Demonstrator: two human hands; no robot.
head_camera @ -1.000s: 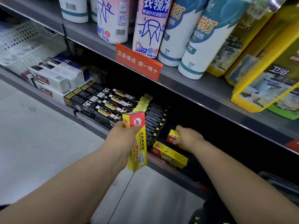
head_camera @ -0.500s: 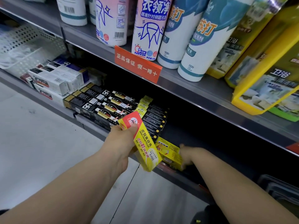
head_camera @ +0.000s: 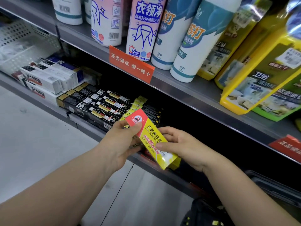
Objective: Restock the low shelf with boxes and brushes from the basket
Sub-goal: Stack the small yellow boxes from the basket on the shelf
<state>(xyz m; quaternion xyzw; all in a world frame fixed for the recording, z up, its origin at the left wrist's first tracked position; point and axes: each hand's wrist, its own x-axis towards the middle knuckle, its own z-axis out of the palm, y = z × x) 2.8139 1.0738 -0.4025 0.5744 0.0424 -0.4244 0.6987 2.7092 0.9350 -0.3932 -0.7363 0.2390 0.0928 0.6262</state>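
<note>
A yellow and red shoe cream box (head_camera: 152, 137) is held slanted in front of the low shelf (head_camera: 151, 167). My left hand (head_camera: 120, 144) grips its red upper end, thumb on the front face. My right hand (head_camera: 180, 147) holds the yellow lower half, thumb on the face and fingers curled behind. Another yellow box (head_camera: 176, 163) peeks out just behind it on the shelf. At the bottom right, the dark basket (head_camera: 273, 188) shows only partly; its contents are hidden.
Black shoe polish boxes (head_camera: 97, 108) and white boxes (head_camera: 47, 79) fill the low shelf to the left. Tall spray cans (head_camera: 143, 28) and yellow bottles (head_camera: 254, 67) stand on the shelf above, with an orange label (head_camera: 132, 64) on its edge. Grey floor lies below left.
My right hand left the boxes on the shelf and came forward to take hold of the box's lower half. The left hand raised and tilted the box further.
</note>
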